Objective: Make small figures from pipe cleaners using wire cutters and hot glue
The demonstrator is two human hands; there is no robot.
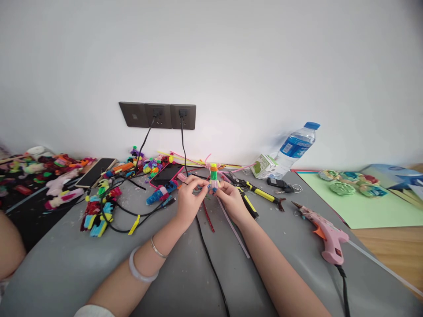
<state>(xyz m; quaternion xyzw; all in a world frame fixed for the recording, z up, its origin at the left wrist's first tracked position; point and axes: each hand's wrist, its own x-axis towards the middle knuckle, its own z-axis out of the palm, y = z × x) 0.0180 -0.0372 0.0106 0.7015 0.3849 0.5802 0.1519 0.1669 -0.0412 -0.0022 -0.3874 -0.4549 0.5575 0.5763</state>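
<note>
A small fuzzy pipe-cleaner figure (pixel 214 174) stands upright between my hands, banded in yellow, orange, green and pink. My right hand (pixel 229 199) grips its lower end with thumb and fingers. Close against its lower left side, my left hand (pixel 192 194) is closed in a pinch; whatever its fingertips hold is too small to make out. Below the hands lie a red pipe cleaner (pixel 208 215) and a pale pink strip (pixel 234 228). Yellow-and-black pliers (pixel 261 192) rest just beyond my right hand.
A pink glue gun (pixel 325 233) lies on the right. Behind are a water bottle (pixel 295 147), a small carton (pixel 263 166) and a car key (pixel 279 184). Black cables (pixel 211 264) cross the grey table. Left are finished fuzzy figures (pixel 99 213) and a phone (pixel 95 172); another person's limb (pixel 9 246) shows.
</note>
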